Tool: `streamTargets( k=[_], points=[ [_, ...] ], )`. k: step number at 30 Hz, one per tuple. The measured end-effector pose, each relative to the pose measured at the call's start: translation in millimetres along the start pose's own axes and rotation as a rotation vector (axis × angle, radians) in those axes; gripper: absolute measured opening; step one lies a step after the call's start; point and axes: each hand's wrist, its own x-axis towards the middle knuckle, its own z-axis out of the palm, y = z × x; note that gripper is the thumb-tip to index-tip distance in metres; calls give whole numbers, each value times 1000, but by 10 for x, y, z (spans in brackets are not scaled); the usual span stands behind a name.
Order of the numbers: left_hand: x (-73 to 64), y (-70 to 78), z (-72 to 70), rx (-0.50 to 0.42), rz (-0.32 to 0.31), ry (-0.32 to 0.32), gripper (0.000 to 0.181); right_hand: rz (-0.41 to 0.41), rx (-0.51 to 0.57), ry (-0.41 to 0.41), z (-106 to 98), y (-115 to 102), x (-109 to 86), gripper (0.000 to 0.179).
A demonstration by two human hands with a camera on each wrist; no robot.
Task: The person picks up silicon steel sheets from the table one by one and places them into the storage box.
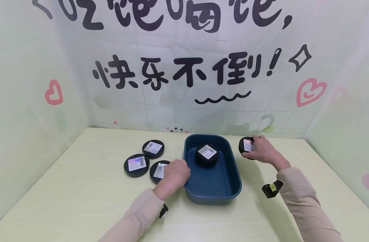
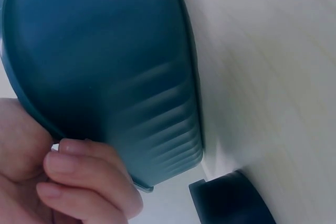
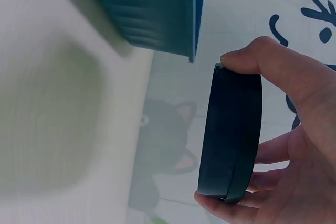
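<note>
Beige sleeves (image 1: 133, 215), blue tub (image 1: 213, 188) between hands (image 1: 176, 174), black disc (image 1: 246, 146) in right hand (image 1: 263, 150)

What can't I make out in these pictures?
- Head: fine print on the label in the blue tray; too small.
- Head: right side of the nearest disc, behind the left hand.
- Head: top wall writing, cut off by the edge.
- Left wrist: the tray's contents, behind its wall.

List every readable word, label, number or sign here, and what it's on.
"吃饱喝饱," on the back wall, tops cut off by the frame.
"快乐不倒!" on the back wall, below that.
Stickers on black discs: too small to read.
Blue tray: none seen.
</note>
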Motion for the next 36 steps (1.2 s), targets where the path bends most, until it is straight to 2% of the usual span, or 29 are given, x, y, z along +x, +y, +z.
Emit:
streamTargets(
  k=[10, 17, 36],
  points=[
    [5, 7, -7, 4, -6, -6, 24, -35, -27, 19, -111, -220, 22, 74],
    [4, 7, -12, 2, -3, -12, 23, -42, -24, -1, -151, -406, 82, 75],
    [3, 13, -5, 7, -11, -18, 25, -110, -39, -24, -20, -725, 251, 77]
  ],
)
